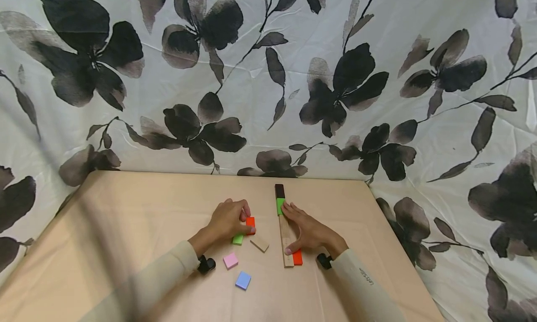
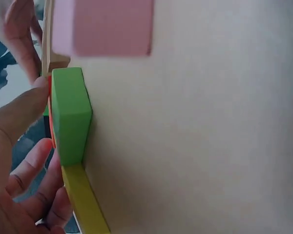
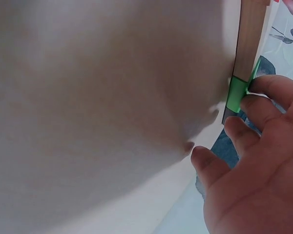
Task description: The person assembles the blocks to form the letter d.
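Observation:
My left hand (image 1: 226, 219) pinches a flat red block (image 1: 250, 225) between thumb and fingers. Just below that hand lies a green block (image 1: 237, 240); a yellow block (image 2: 85, 200) shows behind it in the left wrist view, hidden in the head view. My right hand (image 1: 308, 229) rests along a line of blocks. Its fingertips touch a green block (image 1: 280, 206), and its thumb lies on the lower part of a long wooden strip (image 1: 286, 243). A black block (image 1: 279, 191) tops the line. Another red block (image 1: 297, 257) sits beside the strip's lower end, partly covered by the hand.
Between the hands lies a small plain wooden block (image 1: 259, 243). Nearer the front are a pink block (image 1: 230, 261) and a blue block (image 1: 243, 280). The tan table (image 1: 168, 191) ends at a hanging floral cloth (image 1: 268, 103).

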Available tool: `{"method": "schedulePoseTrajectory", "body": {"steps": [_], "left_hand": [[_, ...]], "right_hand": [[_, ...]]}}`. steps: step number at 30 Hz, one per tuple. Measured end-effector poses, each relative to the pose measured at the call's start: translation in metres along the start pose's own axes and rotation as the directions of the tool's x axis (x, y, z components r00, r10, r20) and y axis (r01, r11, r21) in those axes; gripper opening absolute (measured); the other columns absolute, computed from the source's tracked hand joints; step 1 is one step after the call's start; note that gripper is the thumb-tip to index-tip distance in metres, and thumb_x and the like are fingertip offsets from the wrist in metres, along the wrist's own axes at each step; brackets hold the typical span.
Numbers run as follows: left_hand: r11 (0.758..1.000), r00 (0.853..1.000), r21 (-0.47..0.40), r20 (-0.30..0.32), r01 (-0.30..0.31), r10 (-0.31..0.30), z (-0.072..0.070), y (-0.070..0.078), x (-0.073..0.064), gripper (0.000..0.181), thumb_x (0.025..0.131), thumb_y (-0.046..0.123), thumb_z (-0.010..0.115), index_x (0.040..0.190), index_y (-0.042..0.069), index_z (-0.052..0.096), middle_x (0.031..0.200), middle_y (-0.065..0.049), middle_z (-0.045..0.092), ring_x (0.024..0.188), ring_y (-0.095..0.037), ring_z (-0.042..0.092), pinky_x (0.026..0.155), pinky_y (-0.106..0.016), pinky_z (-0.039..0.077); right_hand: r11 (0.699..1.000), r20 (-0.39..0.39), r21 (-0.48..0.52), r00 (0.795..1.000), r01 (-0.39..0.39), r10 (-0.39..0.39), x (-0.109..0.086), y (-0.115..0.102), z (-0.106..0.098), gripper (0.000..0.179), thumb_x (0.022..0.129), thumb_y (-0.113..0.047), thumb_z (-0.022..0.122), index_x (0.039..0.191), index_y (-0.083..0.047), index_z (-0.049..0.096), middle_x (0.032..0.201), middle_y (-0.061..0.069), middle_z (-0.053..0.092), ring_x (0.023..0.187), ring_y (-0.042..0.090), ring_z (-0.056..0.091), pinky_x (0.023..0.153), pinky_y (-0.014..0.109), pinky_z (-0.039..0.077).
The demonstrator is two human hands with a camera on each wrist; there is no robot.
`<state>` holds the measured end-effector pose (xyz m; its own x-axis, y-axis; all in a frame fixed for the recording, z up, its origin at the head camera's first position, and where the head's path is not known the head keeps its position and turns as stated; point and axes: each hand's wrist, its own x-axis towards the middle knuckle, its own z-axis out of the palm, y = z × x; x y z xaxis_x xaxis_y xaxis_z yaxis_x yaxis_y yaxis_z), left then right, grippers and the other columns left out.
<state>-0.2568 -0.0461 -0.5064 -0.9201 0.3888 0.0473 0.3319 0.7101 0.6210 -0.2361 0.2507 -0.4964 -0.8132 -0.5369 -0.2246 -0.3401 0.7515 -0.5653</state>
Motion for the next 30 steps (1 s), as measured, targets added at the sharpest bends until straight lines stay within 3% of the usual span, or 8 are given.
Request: {"method": "schedulePoseTrajectory", "body": {"steps": [8,15,30], "left_hand": [[0.998,0.997,-0.016,-0.022,-0.068,0.067,0.007,0.011,0.005,0.031,0.076,0.017,0.096,0.1,0.016,0.075,0.089,0.003,0.076,0.089,-0.014,0.052,0.085,-0.036,0.039],[0.999,0.997,0.02,-0.063,-0.036,0.037,0.013,0.013,0.005,0.033,0.076,0.026,0.097,0.101,0.017,0.078,0.085,0.005,0.075,0.084,-0.013,0.051,0.082,-0.035,0.039],[0.998,0.996,0.036,-0.069,-0.052,0.055,0.022,0.024,0.019,0.021,0.082,0.016,0.09,0.102,0.02,0.083,0.087,0.0,0.076,0.082,-0.017,0.052,0.078,-0.036,0.041]], "right_hand": [[1.0,-0.006,0.008,1.0,0.001,-0.001,-0.001,-0.001,-0.001,0.129,0.072,-0.037,0.098,0.169,-0.006,0.02,0.18,0.012,0.009,0.167,0.04,0.003,0.13,0.063,0.014],[1.0,0.006,-0.003,1.0,-0.021,0.021,0.0,-0.003,-0.001,0.129,0.073,-0.04,0.097,0.17,-0.009,0.019,0.18,0.009,0.008,0.168,0.037,0.002,0.131,0.062,0.012],[1.0,0.01,-0.008,1.0,-0.021,0.021,-0.001,-0.002,-0.001,0.128,0.072,-0.04,0.097,0.17,-0.01,0.019,0.18,0.009,0.008,0.168,0.037,0.002,0.131,0.062,0.013]]}}
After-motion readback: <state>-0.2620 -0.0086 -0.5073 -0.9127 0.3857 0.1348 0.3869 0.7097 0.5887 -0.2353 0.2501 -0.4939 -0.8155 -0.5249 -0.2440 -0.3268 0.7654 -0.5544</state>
